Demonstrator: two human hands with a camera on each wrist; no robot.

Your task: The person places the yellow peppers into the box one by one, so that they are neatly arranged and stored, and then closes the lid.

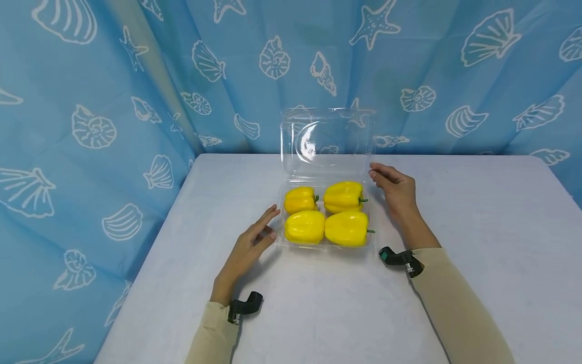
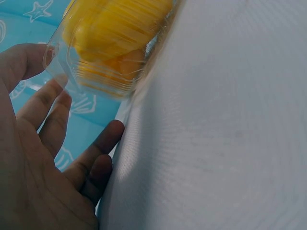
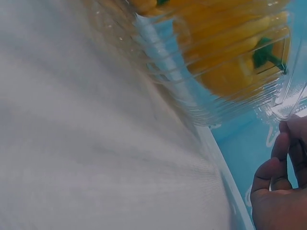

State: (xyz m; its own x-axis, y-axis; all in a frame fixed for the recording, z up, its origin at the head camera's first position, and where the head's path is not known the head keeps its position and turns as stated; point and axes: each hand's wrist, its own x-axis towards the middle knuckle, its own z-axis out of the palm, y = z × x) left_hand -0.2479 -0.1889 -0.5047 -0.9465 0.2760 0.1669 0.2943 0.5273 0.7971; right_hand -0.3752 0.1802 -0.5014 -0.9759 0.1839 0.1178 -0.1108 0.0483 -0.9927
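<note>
An opened clear plastic clamshell container (image 1: 327, 246) lies on the table in the head view, its transparent lid (image 1: 338, 139) standing up at the back. Several yellow bell peppers (image 1: 304, 227) with green stems lie on their sides in its base. At the container's left side is my left hand (image 1: 251, 241), fingers spread and fairly straight; the left wrist view shows fingertips touching the rim (image 2: 50, 55). My right hand (image 1: 397, 189) is at the back right, near the hinge. Thumb and fingertips pinch a clear plastic corner (image 3: 283, 115) there in the right wrist view.
A white cloth covers the table (image 1: 482, 217). Behind it and at its left hangs a blue curtain (image 1: 291, 76) with white shell and starfish prints. A black wrist camera (image 1: 247, 305) is on the left arm and another black camera (image 1: 400, 258) on the right.
</note>
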